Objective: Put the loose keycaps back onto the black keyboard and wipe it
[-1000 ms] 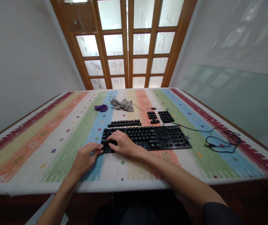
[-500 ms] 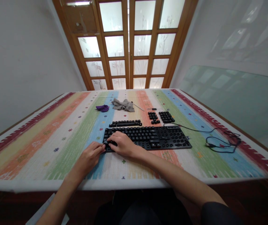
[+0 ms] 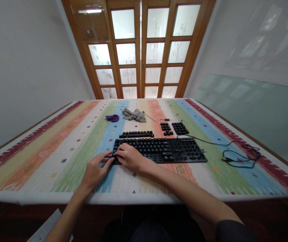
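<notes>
The left hand (image 3: 95, 168) and right hand (image 3: 130, 157) curl at the keyboard (image 3: 161, 150), any grip unclear, with letter keys (image 3: 156, 145) mostly capped, the number pad (image 3: 192, 155) rightward bare, and loose keycaps (image 3: 180, 128) beyond.

Striped cloth (image 3: 80, 148), multicoloured, spread flat, with maroon bands at left and right. 
Purple item (image 3: 112, 118), folded, far side, left of centre. 
Grey cloth (image 3: 134, 115), crumpled, just right of it. 
Thin rod (image 3: 151, 117), slanting, right of the grey cloth. 
Wooden double doors (image 3: 144, 40), frosted panes, far end. 
Greenish panel (image 3: 247, 111), reflective, right. 
Pale wall (image 3: 28, 60), plain, left.
</notes>
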A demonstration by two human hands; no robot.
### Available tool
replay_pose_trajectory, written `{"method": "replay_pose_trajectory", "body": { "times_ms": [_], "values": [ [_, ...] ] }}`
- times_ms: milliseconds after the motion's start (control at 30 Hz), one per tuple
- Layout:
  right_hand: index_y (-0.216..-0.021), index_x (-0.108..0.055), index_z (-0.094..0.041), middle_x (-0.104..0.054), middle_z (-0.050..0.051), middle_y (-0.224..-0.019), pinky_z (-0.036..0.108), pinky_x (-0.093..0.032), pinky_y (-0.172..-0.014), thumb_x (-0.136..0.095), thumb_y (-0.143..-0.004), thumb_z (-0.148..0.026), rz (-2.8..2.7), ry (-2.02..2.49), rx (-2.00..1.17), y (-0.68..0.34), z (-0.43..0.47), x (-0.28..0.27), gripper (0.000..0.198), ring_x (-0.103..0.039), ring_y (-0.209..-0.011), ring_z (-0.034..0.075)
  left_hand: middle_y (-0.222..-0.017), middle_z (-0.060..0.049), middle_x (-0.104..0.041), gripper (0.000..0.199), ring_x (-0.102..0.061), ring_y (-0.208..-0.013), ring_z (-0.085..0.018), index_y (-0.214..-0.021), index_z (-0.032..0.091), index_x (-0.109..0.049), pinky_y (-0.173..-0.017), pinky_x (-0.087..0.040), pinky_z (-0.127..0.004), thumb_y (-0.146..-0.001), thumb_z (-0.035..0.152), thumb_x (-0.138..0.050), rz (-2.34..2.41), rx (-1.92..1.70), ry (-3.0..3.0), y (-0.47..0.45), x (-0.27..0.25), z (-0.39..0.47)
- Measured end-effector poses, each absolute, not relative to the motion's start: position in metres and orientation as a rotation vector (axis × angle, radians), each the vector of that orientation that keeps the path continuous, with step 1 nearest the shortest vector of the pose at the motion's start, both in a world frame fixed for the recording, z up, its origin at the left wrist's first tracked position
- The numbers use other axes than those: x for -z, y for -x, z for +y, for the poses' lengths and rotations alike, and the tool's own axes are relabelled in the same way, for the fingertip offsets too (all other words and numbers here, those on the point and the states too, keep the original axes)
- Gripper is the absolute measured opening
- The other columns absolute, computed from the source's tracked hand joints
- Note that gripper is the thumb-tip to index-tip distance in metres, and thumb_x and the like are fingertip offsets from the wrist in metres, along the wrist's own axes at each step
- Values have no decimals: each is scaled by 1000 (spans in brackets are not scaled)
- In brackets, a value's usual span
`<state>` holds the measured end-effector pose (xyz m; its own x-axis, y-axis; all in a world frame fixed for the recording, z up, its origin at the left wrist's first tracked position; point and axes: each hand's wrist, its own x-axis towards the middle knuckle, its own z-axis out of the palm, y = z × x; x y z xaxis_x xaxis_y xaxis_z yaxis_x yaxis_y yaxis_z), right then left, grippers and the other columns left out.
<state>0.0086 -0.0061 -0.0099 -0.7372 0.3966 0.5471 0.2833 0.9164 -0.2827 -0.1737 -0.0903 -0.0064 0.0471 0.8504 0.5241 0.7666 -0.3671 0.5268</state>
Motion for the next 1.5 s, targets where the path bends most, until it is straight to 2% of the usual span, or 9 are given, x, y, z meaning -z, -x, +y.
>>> {"method": "replay_pose_trajectory", "body": {
  "times_ms": [100,233,533,767,1100,1300,1500],
  "values": [
    [-89,-70,-13,-63,10,-93,29,-47,-77,-60,-91,-12,-2473,479,-167,-8,-8,9,10,-55,-86,19,-101,-8,-76,28,-73,-91,-23,-99,19,-74,-87,-60,-37,-93,40,-57,1670,-1243,-2326,172,5,-87],
    [-88,-71,-14,-63,10,-93,28,-47,-73,-58,-93,-13,-2535,490,-29,-8,-10,6,15,-54,-84,19,-100,-7,-75,26,-73,-91,-23,-90,20,-75,-88,-60,-37,-93,36,-56,1657,-1263,-2405,171,8,-87],
    [-90,-69,-10,-62,11,-90,29,-46,-73,-56,-92,-7,-2618,571,20,-8,-13,0,13,-52,-84,20,-107,-10,-74,26,-72,-94,-23,-107,17,-72,-91,-59,-38,-94,31,-55,1681,-1311,-2456,167,14,-87],
    [-92,-68,-9,-62,12,-94,33,-46,-80,-55,-90,-4,-2700,592,45,-6,-19,-4,15,-50,-89,23,-99,-8,-73,22,-72,-88,-20,-105,16,-70,-84,-61,-34,-96,27,-53,1651,-1362,-2541,166,15,-87],
    [-87,-72,-13,-59,12,-101,36,-40,-76,-63,-87,-19,-2552,692,-7,-4,-20,0,11,-43,-97,26,-104,-10,-67,23,-66,-94,-22,-106,16,-69,-85,-58,-37,-98,25,-50,1646,-1331,-2661,168,24,-85],
    [-84,-73,-14,-60,10,-100,36,-36,-77,-64,-88,-21,-2555,705,-76,-7,-16,-1,13,-43,-98,25,-103,-10,-65,23,-64,-95,-23,-108,17,-69,-85,-57,-38,-98,25,-50,1634,-1311,-2678,169,23,-86],
    [-91,-74,-15,-63,10,-100,36,-35,-78,-61,-89,-16,-2615,704,-46,-9,-17,-5,13,-44,-97,24,-103,-10,-65,24,-63,-96,-23,-107,18,-69,-86,-57,-40,-99,25,-48,1619,-1261,-2669,169,22,-86]
  ]
}}
